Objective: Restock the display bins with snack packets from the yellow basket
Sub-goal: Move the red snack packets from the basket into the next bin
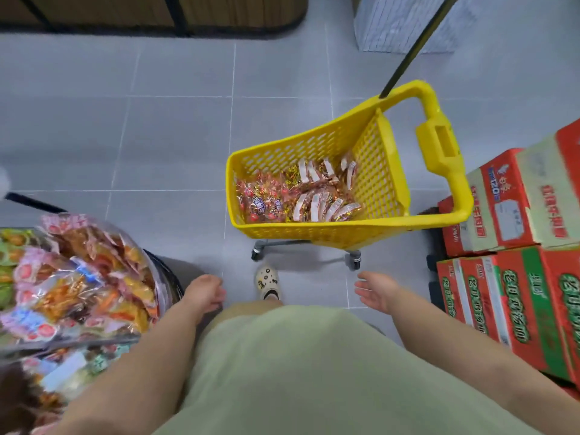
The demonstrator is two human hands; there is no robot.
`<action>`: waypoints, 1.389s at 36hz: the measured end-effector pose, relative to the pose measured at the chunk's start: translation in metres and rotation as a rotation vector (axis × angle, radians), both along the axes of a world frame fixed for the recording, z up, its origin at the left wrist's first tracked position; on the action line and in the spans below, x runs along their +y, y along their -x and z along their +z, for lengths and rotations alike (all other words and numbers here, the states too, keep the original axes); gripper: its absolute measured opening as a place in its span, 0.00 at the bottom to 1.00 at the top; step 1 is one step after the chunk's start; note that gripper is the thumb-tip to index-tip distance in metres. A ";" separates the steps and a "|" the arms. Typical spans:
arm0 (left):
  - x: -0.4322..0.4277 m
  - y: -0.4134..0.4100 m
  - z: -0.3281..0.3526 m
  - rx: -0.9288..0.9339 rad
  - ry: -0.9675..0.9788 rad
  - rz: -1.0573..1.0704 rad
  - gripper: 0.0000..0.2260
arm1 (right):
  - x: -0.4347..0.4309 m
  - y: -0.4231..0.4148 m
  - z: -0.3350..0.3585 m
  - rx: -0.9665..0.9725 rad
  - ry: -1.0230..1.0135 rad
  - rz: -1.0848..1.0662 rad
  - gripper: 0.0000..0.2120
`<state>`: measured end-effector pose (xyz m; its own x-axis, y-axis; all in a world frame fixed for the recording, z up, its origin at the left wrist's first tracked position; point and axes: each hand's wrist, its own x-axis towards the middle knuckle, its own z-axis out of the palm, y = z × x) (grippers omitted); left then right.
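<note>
Over on the far left we have the display bin [158, 287], a clear rounded tub heaped high with mixed snack packs [78, 271] in pink, orange and yellow wrappers. Just beside its rim hangs our left hand [205, 293], fingers curled loosely inward, gripping nothing. Moving across, a pale clog [267, 282] pokes out on the grey tiled floor [157, 136] below the green shirt. Straight ahead of it stands the yellow basket [317, 229] on its small castor wheels, handle tipped toward the right, and down in its bottom lies a thin layer of snack packets [298, 196], red and gold ones on the left, white-edged ones to the right. Our right hand [378, 290] hovers near the basket's front wheel, palm up and fingers spread, empty. At the far right, red and green cartons [514, 277] sit stacked.
</note>
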<state>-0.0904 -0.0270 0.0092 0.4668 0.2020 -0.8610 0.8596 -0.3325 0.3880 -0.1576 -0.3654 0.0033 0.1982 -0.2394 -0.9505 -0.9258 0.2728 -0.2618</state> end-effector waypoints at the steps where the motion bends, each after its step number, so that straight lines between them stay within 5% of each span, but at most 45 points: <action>1: 0.002 -0.016 0.001 -0.002 0.003 -0.012 0.08 | 0.003 -0.013 0.001 -0.010 -0.002 -0.018 0.12; 10: 0.008 -0.135 0.001 -0.020 -0.020 -0.075 0.04 | 0.019 -0.143 0.019 -0.175 0.022 -0.150 0.16; 18: -0.017 -0.195 -0.034 -0.025 -0.134 -0.160 0.05 | 0.041 -0.237 -0.002 -0.129 0.040 0.093 0.11; 20: -0.024 -0.203 -0.050 -0.023 -0.185 -0.146 0.14 | 0.045 -0.251 -0.016 -0.079 0.045 0.185 0.08; 23: -0.036 -0.214 -0.075 0.003 -0.142 -0.097 0.26 | 0.046 -0.263 -0.046 -0.077 0.185 0.498 0.04; 25: -0.042 -0.216 -0.094 0.024 -0.100 -0.089 0.29 | 0.043 -0.266 -0.069 -0.115 0.328 0.774 0.13; 33: -0.058 -0.204 -0.148 -0.030 -0.239 -0.047 0.14 | 0.042 -0.274 -0.125 -0.060 0.628 1.564 0.38; 36: -0.063 -0.200 -0.150 -0.085 -0.305 -0.027 0.12 | 0.045 -0.276 -0.129 -0.032 0.668 1.583 0.43; 45: -0.064 -0.200 -0.146 -0.091 -0.320 -0.029 0.12 | 0.046 -0.269 -0.117 -0.329 0.785 1.670 0.29; 50: -0.064 -0.203 -0.140 -0.079 -0.289 -0.029 0.12 | 0.048 -0.261 -0.106 -0.367 0.491 1.445 0.30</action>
<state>0.1121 -0.0911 -0.1312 0.5391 0.4187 -0.7308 0.8191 -0.4626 0.3392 0.1039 -0.3172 -0.1029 0.7185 0.0907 -0.6896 -0.1860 -0.9303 -0.3162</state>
